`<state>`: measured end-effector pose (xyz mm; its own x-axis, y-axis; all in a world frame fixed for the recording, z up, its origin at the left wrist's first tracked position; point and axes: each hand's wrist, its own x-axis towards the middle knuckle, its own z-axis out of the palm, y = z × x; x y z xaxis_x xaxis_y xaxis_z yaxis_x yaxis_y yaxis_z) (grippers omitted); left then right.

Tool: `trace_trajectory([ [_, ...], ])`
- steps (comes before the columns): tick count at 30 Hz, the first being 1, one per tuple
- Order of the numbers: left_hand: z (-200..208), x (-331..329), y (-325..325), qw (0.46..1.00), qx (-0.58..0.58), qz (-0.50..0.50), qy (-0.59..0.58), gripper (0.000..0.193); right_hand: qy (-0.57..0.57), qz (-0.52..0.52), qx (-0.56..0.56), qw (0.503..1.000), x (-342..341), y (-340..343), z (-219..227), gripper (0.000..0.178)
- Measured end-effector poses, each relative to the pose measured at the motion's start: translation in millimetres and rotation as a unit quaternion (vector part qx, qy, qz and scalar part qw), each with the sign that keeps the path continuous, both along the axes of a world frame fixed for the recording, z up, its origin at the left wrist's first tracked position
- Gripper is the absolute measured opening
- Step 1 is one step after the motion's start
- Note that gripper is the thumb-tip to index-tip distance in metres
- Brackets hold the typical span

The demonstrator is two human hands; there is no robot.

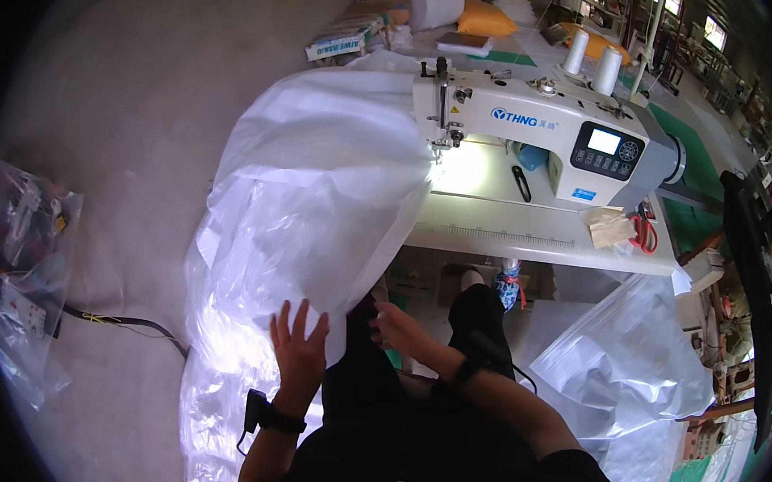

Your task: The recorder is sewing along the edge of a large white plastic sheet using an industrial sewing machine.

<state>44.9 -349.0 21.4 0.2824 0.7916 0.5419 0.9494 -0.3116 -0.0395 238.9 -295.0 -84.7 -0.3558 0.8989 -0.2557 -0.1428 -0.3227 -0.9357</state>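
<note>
A large sheet of white, glossy plastic-like material (310, 173) hangs over the left end of the sewing machine table, its upper edge beside the needle area of the white sewing machine (520, 116). My left hand (300, 347) rests on the lower part of this sheet with its fingers spread. Over my lap, just right of the sheet's lower edge, is my right hand (400, 330). Its fingers are curled inward, and whatever may be between them is hidden. A lamp lights the machine bed (462, 170) brightly.
A black thread snipper (522, 183) lies on the machine bed. Red-handled scissors (643, 234) and a tan cloth scrap (609, 228) sit at the table's right end. More translucent sheeting (618, 374) hangs at right. A plastic bag (31, 261) and a dark cable (130, 322) are on the floor at left.
</note>
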Motion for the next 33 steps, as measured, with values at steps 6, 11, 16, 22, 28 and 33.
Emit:
trace_trajectory([
  [6, 7.5, 38.5, -26.6, 0.931, -0.195, -0.291, -0.100, 0.026, -0.060, 0.192, 0.348, 0.915, -55.2, -7.9, -23.5, 0.028],
  [11, -12.3, 58.2, -31.9, 0.909, -0.295, -0.293, -0.033, 0.019, -0.038, 0.105, 0.059, 0.992, -6.7, -35.0, -4.4, 0.032],
  [16, -17.6, 80.5, -43.2, 0.899, -0.314, -0.304, -0.031, 0.007, 0.221, -0.172, -0.142, 0.949, 42.9, -1.3, 10.7, 0.026],
  [22, -2.8, 78.0, 37.9, 0.990, -0.038, -0.138, -0.011, 0.013, -0.213, -0.201, 0.259, 0.920, 48.6, 4.7, 23.7, 0.022],
  [28, -1.7, 59.1, 102.8, 0.987, -0.122, -0.064, 0.088, 0.013, 0.068, -0.147, -0.025, 0.986, 56.3, -7.9, 44.3, 0.026],
  [33, -15.1, 83.1, 60.9, 0.935, -0.271, -0.223, -0.057, 0.006, 0.088, -0.148, -0.037, 0.984, 54.9, -4.4, 33.7, 0.028],
])
